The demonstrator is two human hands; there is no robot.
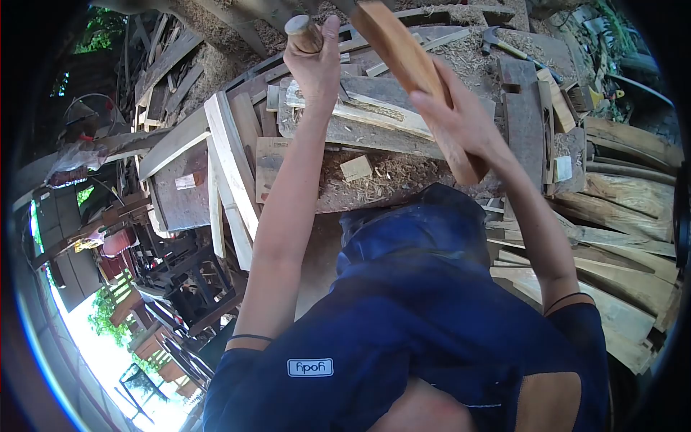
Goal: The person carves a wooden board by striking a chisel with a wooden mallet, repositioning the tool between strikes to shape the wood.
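Observation:
My left hand (pixel 314 72) is closed around the round wooden handle (pixel 305 34) of a chisel, whose butt end points up toward me. Part of a thin dark blade (pixel 342 93) shows beside the wrist; its tip cannot be made out clearly. In my right hand (pixel 461 115) is a thick wooden bar (pixel 399 54), gripped near its lower half and raised at a slant above the bench. Beneath both hands lies a pale wood strip (pixel 338 112) with a long rough slot cut into its face. Wood chips (pixel 403 173) are scattered on the near side of it.
A claw hammer (pixel 507 47) lies at the back right. Near it is a plank with a square hole (pixel 512 90). Boards (pixel 234 162) lean at the left of the bench, and stacked timber (pixel 626 209) fills the right. A small wood block (pixel 356 168) sits near the front edge.

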